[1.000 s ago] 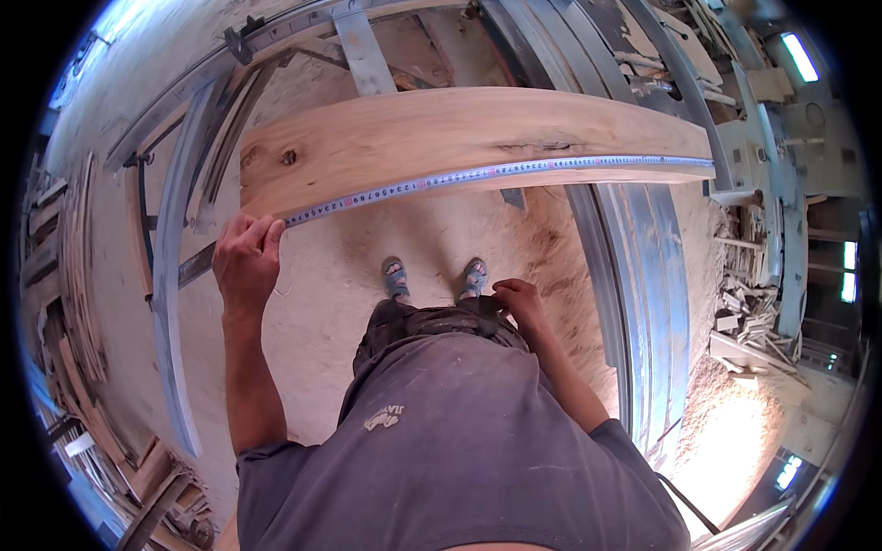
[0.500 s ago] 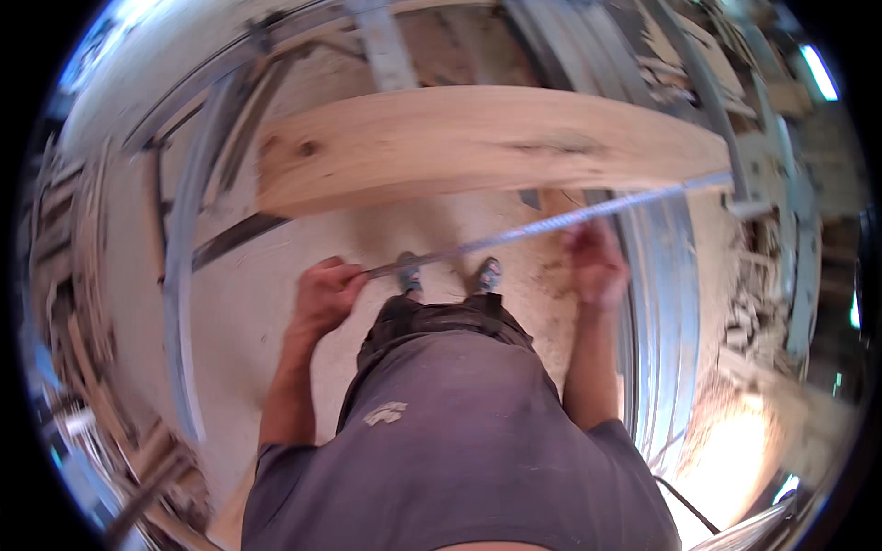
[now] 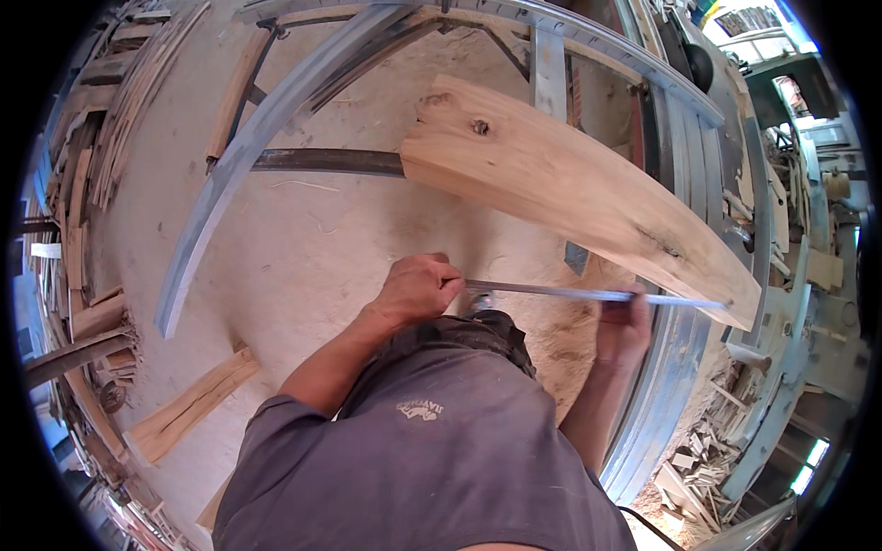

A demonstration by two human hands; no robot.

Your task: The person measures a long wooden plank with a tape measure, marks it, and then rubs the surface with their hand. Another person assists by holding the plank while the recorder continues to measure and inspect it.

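Note:
A long, thin metal bar (image 3: 551, 290) runs from my left hand to the right, dark near the hand and pale bluish toward its far tip. My left hand (image 3: 418, 286) is closed in a fist on the bar's left end, in front of my waist. Farther along, my right hand (image 3: 625, 331) has its fingers curled round the bar. Its tip overlaps the lower right end of a thick, pale wooden beam (image 3: 570, 184); whether they touch I cannot tell. The beam has knots and lies slanted across the metal frame ahead of me.
Grey metal rails (image 3: 216, 197) frame the beam, with a dark crossbar (image 3: 326, 162) at its left end. A short wood piece (image 3: 195, 404) lies on the floor at left. Planks (image 3: 83, 202) are stacked along the far left, and wood scraps (image 3: 703, 464) pile up at right.
My view has turned, so the beam now slants down to the right. The bar sits more level in view, and my right hand, blurred beside it before, now has its fingers on it.

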